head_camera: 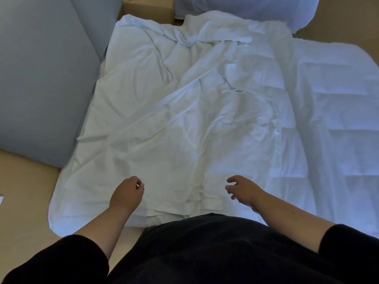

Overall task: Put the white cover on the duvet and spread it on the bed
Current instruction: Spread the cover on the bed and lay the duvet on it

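Grey upholstery, a padded panel, stands along the far left, and the tan floor runs beside it. Next comes the white cover, crumpled and creased, lying flat in front of me with a long folded band running slantwise across it. My left hand hovers over its near edge, fingers curled in with nothing between them as far as I can see. My right hand hangs over the same edge, fingers loosely bent and apart, holding nothing. Both of my sleeves are black. To the right, partly under the cover, lies the quilted duvet, its stitched panels showing. At the top sit a cardboard box and a white pillow.
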{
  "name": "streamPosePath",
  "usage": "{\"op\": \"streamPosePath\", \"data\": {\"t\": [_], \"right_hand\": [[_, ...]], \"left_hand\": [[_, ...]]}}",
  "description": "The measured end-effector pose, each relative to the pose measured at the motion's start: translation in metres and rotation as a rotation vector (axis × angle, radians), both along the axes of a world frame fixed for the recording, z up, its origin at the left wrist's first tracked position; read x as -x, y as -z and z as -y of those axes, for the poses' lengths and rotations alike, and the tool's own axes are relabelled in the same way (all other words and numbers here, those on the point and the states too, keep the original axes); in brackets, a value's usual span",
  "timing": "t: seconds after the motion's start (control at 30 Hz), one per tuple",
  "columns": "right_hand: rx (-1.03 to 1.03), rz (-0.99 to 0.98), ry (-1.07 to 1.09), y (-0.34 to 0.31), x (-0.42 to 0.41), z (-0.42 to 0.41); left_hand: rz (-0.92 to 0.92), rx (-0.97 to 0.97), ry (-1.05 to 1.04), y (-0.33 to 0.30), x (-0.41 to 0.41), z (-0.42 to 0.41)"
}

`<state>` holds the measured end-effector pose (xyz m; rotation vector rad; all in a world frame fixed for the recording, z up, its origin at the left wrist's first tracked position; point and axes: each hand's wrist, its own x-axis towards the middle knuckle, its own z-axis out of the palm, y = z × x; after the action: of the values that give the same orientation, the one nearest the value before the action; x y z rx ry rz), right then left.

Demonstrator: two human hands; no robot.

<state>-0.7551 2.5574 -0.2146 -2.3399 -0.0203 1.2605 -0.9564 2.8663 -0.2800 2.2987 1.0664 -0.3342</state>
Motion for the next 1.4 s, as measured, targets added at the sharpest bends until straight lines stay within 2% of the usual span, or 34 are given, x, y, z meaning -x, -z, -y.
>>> {"op": "streamPosePath", "data": {"t": [0.27,0.43,0.6,0.7,0.77,0.87,0.93,1.03,1.13,1.2,1.3,1.4], "right_hand": [[-0.022,-0.109,0.248,0.035,-0.082,0.107],[-0.049,-0.171,0.41,0.083,-0.152,0.166],[-0.068,-0.175,0.469,0.133,-0.217,0.18],[-0.115,-0.181,0.501,0.162,-0.241,0.166],[-0.104,-0.1,0.511,0.171,-0.25,0.153],[0.037,0.137,0.578,0.179,-0.264,0.151],[0.025,0.111,0.606,0.181,-0.274,0.157],[-0.093,-0.056,0.413,0.173,-0.276,0.16],[-0.202,0.061,0.085,0.133,-0.256,0.141],[-0.318,0.012,-0.153,0.098,-0.229,0.124],[-0.348,-0.157,-0.489,0.056,-0.185,0.109],[-0.468,-0.298,-0.515,0.031,-0.17,0.104]], "left_hand": [[-0.114,0.018,0.164,-0.001,-0.093,0.093],[-0.218,0.125,0.238,0.023,-0.167,0.171],[-0.266,0.275,0.251,0.052,-0.242,0.243],[-0.242,0.295,0.254,0.064,-0.282,0.268],[-0.231,0.296,0.272,0.067,-0.302,0.275],[-0.235,0.295,0.305,0.065,-0.319,0.275],[-0.235,0.288,0.283,0.062,-0.322,0.272],[-0.233,0.299,0.222,0.054,-0.324,0.268],[-0.104,0.432,0.057,0.037,-0.332,0.274],[0.05,0.504,-0.089,0.018,-0.347,0.279],[0.094,0.373,-0.115,-0.01,-0.372,0.274],[-0.058,0.149,-0.055,-0.028,-0.381,0.258]]}}
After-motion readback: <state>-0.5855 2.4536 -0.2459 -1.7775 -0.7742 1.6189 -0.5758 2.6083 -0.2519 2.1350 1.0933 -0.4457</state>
